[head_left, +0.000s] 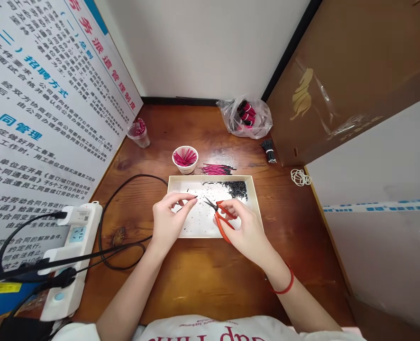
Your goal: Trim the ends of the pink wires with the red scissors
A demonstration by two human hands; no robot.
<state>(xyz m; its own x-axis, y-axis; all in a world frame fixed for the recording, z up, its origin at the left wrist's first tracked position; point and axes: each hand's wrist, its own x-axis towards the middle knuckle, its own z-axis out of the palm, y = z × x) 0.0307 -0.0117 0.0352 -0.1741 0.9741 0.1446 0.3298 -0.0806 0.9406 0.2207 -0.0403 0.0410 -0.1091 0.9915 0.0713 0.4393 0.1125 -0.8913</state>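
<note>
Over the left part of a shallow white box [210,232], my left hand [170,215] pinches a small dark piece [195,197] between thumb and fingertips; its exact kind is too small to make out. My right hand [245,227] grips orange-handled scissors [224,227] with short dark blades, which point up and left toward that piece and stand slightly apart. Short black offcuts [237,189] are heaped in the box's far right corner, and tiny bits lie scattered over its floor. Just beyond the box lies a row of red-and-black wires [217,169].
A white cup [185,166] of red wire pieces stands behind the box, a clear cup [139,135] farther left. Behind right are a plastic bag [247,118] of wire bundles, a black bundle [268,150] and white string [300,177]. A power strip [73,255] with cables lies left.
</note>
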